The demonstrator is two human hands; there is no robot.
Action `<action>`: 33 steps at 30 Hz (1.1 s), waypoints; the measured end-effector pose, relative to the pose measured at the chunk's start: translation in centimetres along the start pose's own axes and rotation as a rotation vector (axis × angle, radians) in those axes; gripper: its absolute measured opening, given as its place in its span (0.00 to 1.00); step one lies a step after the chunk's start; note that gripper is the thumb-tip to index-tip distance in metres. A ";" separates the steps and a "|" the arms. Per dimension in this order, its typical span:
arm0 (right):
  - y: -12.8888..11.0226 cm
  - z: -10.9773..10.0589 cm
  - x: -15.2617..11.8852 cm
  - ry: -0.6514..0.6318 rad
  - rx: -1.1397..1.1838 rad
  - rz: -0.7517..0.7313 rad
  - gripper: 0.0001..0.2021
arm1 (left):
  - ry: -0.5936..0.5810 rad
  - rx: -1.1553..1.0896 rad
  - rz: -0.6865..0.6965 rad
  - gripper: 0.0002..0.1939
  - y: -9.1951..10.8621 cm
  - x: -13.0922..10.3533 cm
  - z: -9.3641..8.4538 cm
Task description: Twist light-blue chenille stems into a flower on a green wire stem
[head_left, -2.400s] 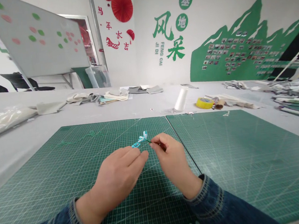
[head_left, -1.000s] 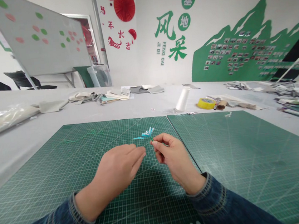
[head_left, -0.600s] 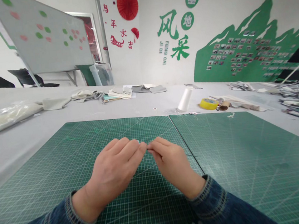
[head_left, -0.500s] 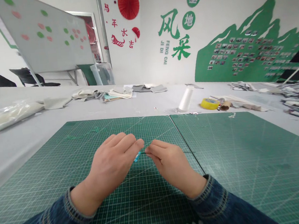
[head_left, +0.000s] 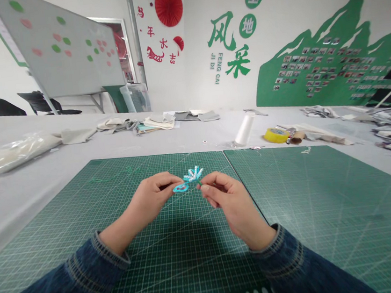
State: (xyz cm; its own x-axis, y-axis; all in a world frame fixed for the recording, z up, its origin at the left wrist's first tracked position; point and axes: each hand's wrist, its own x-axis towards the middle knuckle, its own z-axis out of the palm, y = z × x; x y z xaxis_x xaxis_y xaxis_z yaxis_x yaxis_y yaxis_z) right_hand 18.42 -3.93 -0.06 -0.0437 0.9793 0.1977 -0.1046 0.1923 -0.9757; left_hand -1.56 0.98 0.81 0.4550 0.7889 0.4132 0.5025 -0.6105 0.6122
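Note:
A small blue and white flower [head_left: 193, 174], seemingly beaded, is held up between my hands over the green cutting mat [head_left: 153, 273]. At its lower left hangs a blue leaf-shaped loop [head_left: 181, 187] with a reddish middle. My left hand [head_left: 151, 194] pinches the flower's left side near this loop. On the other side, my right hand [head_left: 227, 198] is closed on the short green stem [head_left: 199, 182] between thumb and forefinger. The fingertips partly cover both the stem and the loop.
A second green mat [head_left: 320, 188] adjoins on the right. Beyond stand a white thread cone [head_left: 245, 129] and a yellow tape roll [head_left: 276, 135]. Fabric scraps [head_left: 159, 122] line the far table, with a plastic-wrapped bundle [head_left: 16, 152] at left. Loose green thread [head_left: 129, 169] lies on the mat.
My hands have turned and risen slightly, bringing the flower into view above the fingers. Before, they covered most of it and a dark strand stretched between them.

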 end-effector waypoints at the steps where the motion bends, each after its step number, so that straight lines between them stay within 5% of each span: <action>1: 0.1 0.0 0.1 0.034 0.064 0.019 0.03 | -0.009 -0.002 0.009 0.11 0.1 -0.1 0.3; 8: 0.7 0.0 0.5 0.141 0.146 0.128 0.08 | 0.033 0.324 0.323 0.11 1.7 -1.5 2.3; 14: 1.4 -0.3 0.5 0.194 -0.290 0.010 0.05 | 0.080 0.596 0.569 0.10 2.8 -2.0 1.9; 19: 1.0 -0.4 0.0 0.212 -0.769 -0.394 0.09 | 0.095 0.592 0.560 0.12 3.1 -2.4 1.5; 27: 0.8 -0.6 -0.4 0.189 -0.998 -0.472 0.11 | -0.021 0.524 0.327 0.12 2.9 -2.5 2.1; 33: 0.9 -0.6 -0.5 0.165 -1.083 -0.503 0.13 | 0.066 0.654 0.425 0.11 3.5 -2.4 1.5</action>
State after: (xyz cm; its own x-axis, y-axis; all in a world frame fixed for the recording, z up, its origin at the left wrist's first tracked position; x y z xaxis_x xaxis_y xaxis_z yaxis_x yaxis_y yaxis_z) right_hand 18.97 -4.24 -1.08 -0.1015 0.7604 0.6415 0.8183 0.4305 -0.3809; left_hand 0.19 -3.17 0.95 0.6714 0.4681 0.5746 0.6352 -0.7629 -0.1207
